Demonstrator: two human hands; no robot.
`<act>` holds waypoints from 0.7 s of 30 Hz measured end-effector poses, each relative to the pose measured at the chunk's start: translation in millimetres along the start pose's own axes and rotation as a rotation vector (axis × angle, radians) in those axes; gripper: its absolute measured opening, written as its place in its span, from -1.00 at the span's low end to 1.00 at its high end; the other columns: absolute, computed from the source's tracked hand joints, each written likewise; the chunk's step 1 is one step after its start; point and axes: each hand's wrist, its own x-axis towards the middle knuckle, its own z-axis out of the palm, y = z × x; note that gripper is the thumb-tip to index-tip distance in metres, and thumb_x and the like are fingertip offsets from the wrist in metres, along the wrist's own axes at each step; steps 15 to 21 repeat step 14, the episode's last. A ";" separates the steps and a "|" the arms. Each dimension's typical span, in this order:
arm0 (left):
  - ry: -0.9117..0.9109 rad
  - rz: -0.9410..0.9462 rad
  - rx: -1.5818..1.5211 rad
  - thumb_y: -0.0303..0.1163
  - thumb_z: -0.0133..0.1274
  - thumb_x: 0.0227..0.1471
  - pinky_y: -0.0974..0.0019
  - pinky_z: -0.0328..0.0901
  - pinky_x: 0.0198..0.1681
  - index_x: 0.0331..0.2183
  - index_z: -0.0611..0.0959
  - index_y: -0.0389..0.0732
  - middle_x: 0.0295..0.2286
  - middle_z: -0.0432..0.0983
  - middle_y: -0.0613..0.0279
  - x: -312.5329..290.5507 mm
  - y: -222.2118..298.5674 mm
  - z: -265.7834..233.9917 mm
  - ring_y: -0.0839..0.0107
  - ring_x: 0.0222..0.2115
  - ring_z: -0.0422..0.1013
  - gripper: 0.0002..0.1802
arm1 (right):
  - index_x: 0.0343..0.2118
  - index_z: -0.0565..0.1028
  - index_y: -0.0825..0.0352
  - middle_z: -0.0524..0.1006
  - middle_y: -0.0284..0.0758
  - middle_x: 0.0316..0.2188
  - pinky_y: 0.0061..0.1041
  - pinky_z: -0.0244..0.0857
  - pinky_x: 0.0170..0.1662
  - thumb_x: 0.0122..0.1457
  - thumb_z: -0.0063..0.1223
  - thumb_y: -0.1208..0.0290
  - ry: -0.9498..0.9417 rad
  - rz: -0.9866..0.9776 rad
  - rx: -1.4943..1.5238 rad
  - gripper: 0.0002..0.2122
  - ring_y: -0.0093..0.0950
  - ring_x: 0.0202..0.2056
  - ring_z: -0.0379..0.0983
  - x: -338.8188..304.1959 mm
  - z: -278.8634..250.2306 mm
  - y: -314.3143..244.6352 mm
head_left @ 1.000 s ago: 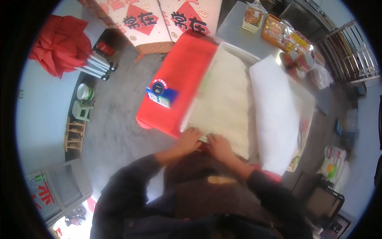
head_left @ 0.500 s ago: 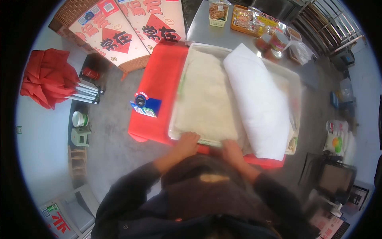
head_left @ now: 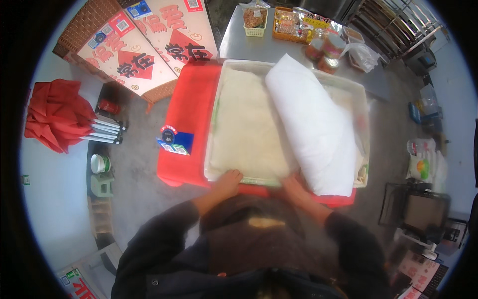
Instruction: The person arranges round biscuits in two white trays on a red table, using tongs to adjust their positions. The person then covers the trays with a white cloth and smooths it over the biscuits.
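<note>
A large shallow tray [head_left: 367, 99] with pale walls holds a cream cloth [head_left: 244, 129] spread flat over whatever lies beneath it. At the near rim, left of the middle, my left hand [head_left: 228, 184] has its fingers curled over the cloth's edge. Farther right, my right hand [head_left: 296, 190] closes on the same cloth edge, its fingertips blurred and close beside a thick white folded bundle [head_left: 318, 129]. That bundle lies slantwise across the tray's right part, its lower end over the near rim. What is under the cloth is hidden.
A red cloth [head_left: 186, 109] covers the support under the tray, with a small blue sign stand [head_left: 179, 143] on it. Behind, a steel table [head_left: 236, 42] carries packaged food and jars [head_left: 328, 55]. Printed boards [head_left: 142, 55] stand back left; a folded red canopy [head_left: 57, 114] leans left.
My right hand has shifted a little rightward along the near edge, closer to the white bundle. My left hand stays at about the same spot on the rim. The whole view has shifted slightly.
</note>
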 end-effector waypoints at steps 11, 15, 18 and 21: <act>0.220 0.026 -0.101 -0.39 0.27 -0.07 -0.10 0.35 -0.02 -0.10 0.62 -0.23 -0.17 0.48 -0.10 -21.4 -19.7 7.3 -0.13 -0.10 0.42 -0.57 | 0.15 0.49 0.38 0.56 -0.01 -0.02 -0.01 0.31 0.22 0.10 0.28 0.48 0.647 0.097 0.131 -0.50 0.02 0.10 0.45 -11.2 -123.4 -11.5; 0.229 -0.017 -0.072 -0.31 0.32 -0.06 -0.11 0.33 0.01 -0.06 0.64 -0.19 -0.16 0.47 -0.08 -11.2 -13.0 5.3 -0.08 -0.07 0.43 -0.52 | 0.10 0.49 0.49 0.59 0.04 -0.03 -0.07 0.34 0.20 0.12 0.33 0.42 0.957 0.598 -0.088 -0.51 0.01 0.04 0.51 -2.7 -172.2 68.6; 0.229 -0.017 -0.072 -0.31 0.32 -0.06 -0.11 0.33 0.01 -0.06 0.64 -0.19 -0.16 0.47 -0.08 -11.2 -13.0 5.3 -0.08 -0.07 0.43 -0.52 | 0.10 0.49 0.49 0.59 0.04 -0.03 -0.07 0.34 0.20 0.12 0.33 0.42 0.957 0.598 -0.088 -0.51 0.01 0.04 0.51 -2.7 -172.2 68.6; 0.229 -0.017 -0.072 -0.31 0.32 -0.06 -0.11 0.33 0.01 -0.06 0.64 -0.19 -0.16 0.47 -0.08 -11.2 -13.0 5.3 -0.08 -0.07 0.43 -0.52 | 0.10 0.49 0.49 0.59 0.04 -0.03 -0.07 0.34 0.20 0.12 0.33 0.42 0.957 0.598 -0.088 -0.51 0.01 0.04 0.51 -2.7 -172.2 68.6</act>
